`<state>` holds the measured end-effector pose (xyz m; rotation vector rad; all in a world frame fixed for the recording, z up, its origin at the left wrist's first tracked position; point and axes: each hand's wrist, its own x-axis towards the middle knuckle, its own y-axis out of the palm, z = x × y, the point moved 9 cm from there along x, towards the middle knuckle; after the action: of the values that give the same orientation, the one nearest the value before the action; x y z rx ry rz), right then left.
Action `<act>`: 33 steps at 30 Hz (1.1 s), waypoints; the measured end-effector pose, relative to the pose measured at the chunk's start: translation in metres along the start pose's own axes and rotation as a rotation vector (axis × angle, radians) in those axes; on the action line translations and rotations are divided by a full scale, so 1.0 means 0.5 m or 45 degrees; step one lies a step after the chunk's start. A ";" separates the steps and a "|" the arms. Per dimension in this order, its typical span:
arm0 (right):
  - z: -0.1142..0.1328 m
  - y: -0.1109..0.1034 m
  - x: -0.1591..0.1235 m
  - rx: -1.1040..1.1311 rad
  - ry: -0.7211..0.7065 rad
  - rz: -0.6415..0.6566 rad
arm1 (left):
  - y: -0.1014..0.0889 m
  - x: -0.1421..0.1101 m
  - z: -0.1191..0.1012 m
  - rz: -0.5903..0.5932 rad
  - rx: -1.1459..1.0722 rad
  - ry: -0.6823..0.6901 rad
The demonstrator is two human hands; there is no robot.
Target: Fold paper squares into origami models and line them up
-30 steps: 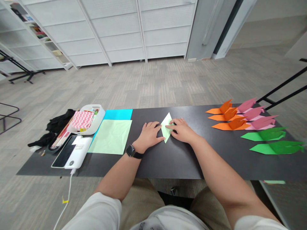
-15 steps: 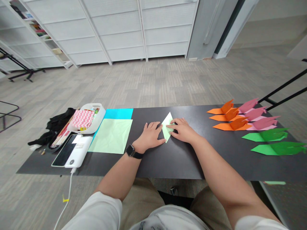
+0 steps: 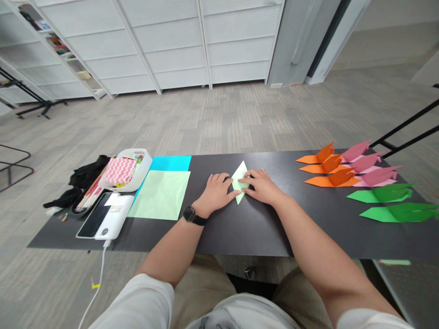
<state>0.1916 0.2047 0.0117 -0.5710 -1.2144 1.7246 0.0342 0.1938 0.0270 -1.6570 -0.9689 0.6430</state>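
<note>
A small folded piece of pale green origami paper (image 3: pixel 238 183), shaped like a narrow diamond, lies on the dark table with its long points facing away from and toward me. My left hand (image 3: pixel 218 193) rests flat beside it, fingers spread, with the thumb reaching across the lower part of the paper and fingertips at its left edge. From the right, my right hand (image 3: pixel 262 185) holds the paper down with bent fingers and thumb on its surface. Fingertips cover parts of the folds.
Pale green sheets (image 3: pixel 160 194) and a blue sheet (image 3: pixel 171 162) lie left, near a white basket (image 3: pixel 146 164), a phone (image 3: pixel 92 219) and a cabled white power bank (image 3: pixel 115 217). Orange (image 3: pixel 331 177), pink (image 3: pixel 377 176) and green paper cranes (image 3: pixel 399 212) stand right on the table (image 3: pixel 247 237).
My left thumb has slid slightly right, further onto the lower part of the folded paper. My right hand and the paper look nearly the same.
</note>
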 end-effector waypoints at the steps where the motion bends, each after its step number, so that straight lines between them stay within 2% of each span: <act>1: 0.000 0.000 0.000 0.002 0.000 -0.001 | -0.001 0.002 -0.002 -0.026 0.009 -0.011; 5: -0.004 -0.002 0.002 0.027 0.004 -0.018 | -0.003 0.007 -0.008 -0.066 -0.010 -0.029; 12: -0.011 -0.016 0.003 0.096 0.007 -0.032 | 0.001 0.018 -0.023 -0.024 -0.168 0.077; 17: -0.035 -0.020 0.009 0.092 0.063 -0.138 | 0.006 0.023 -0.013 -0.035 -0.165 0.076; 22: -0.065 -0.024 0.010 -0.037 0.154 -0.278 | 0.005 0.031 -0.009 -0.081 -0.152 0.071; 33: -0.052 -0.001 0.015 0.003 0.108 -0.218 | 0.005 0.045 0.012 -0.168 -0.193 -0.079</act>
<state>0.2084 0.2239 0.0024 -0.5180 -1.1668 1.5430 0.0419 0.2156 0.0244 -1.6968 -1.1859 0.5458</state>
